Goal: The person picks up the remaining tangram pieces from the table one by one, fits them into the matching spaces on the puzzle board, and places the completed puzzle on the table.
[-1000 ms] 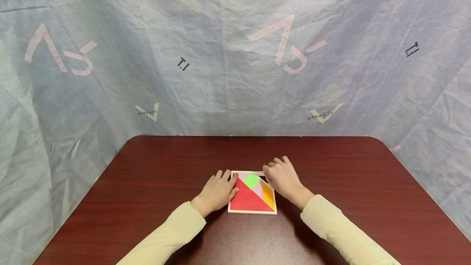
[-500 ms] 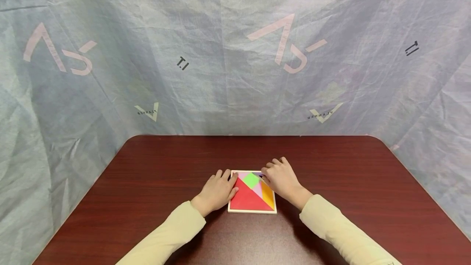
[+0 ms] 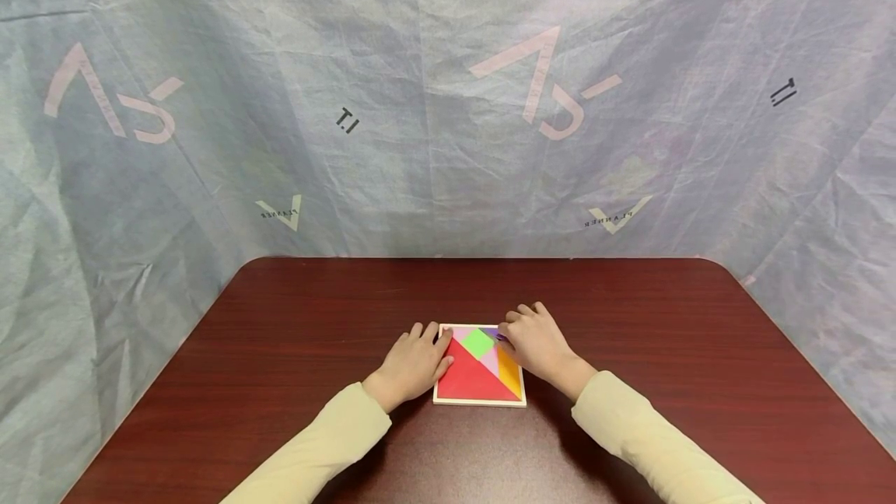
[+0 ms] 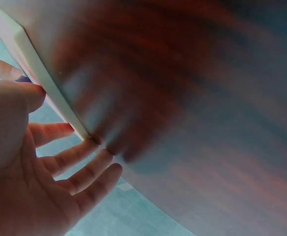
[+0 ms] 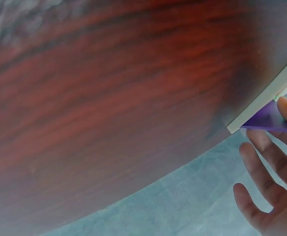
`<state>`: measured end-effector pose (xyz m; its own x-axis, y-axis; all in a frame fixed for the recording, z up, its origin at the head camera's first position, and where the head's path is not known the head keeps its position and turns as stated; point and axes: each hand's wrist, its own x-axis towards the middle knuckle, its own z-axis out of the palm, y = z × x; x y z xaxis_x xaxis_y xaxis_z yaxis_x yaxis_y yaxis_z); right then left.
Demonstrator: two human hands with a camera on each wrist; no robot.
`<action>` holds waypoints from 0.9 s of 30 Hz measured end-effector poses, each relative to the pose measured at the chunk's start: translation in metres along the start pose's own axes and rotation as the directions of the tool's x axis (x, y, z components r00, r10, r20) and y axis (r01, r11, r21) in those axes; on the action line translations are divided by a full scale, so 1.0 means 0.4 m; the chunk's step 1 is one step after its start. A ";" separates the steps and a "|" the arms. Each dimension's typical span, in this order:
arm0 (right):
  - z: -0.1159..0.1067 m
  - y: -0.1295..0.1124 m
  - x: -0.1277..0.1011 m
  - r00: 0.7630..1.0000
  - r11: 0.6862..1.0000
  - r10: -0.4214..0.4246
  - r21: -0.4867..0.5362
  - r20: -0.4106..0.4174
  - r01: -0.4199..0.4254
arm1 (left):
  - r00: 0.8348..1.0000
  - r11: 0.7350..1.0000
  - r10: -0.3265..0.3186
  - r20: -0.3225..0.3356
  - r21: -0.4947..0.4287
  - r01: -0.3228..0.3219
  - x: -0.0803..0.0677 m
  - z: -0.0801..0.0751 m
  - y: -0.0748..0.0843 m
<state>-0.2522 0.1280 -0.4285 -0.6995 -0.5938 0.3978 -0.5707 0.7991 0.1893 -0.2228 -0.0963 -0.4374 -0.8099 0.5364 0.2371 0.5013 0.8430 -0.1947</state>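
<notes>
Two hands at the tangram tray [image 3: 480, 402], mid-surface [image 3: 280, 348]; left hand [image 3: 413, 364] flat, fingers straight, steadying the left rim; right hand [image 3: 535, 342] apparently pinching the purple triangle [image 5: 267, 119] into the far right corner; seating step, next needs a level press.

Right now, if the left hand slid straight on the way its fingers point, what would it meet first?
The left hand points right and away, fingertips already at the left rim of the tangram tray. Going on, it would likely press that rim first, then pass over the red triangle; depth is hard to judge.
</notes>
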 end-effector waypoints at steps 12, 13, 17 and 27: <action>0.003 0.003 -0.007 1.000 1.000 -0.028 0.006 0.001 0.028 | 1.000 1.000 -0.005 0.008 -0.003 0.005 0.002 0.008 -0.003; 0.002 0.003 -0.008 1.000 1.000 -0.028 0.008 0.003 0.028 | 1.000 1.000 -0.005 0.009 -0.003 0.005 0.002 0.008 -0.003; 0.001 0.002 -0.011 1.000 0.999 -0.029 0.024 0.003 0.029 | 1.000 1.000 -0.002 0.008 -0.003 0.002 0.002 0.008 -0.003; 0.006 0.004 -0.016 0.999 0.998 -0.047 0.050 -0.007 0.047 | 1.000 1.000 -0.007 0.017 -0.005 0.007 0.002 0.007 -0.002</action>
<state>-0.2495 0.1329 -0.4328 -0.6690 -0.6301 0.3943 -0.6241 0.7643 0.1624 -0.2245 -0.0967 -0.4396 -0.8184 0.5300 0.2221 0.4973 0.8469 -0.1884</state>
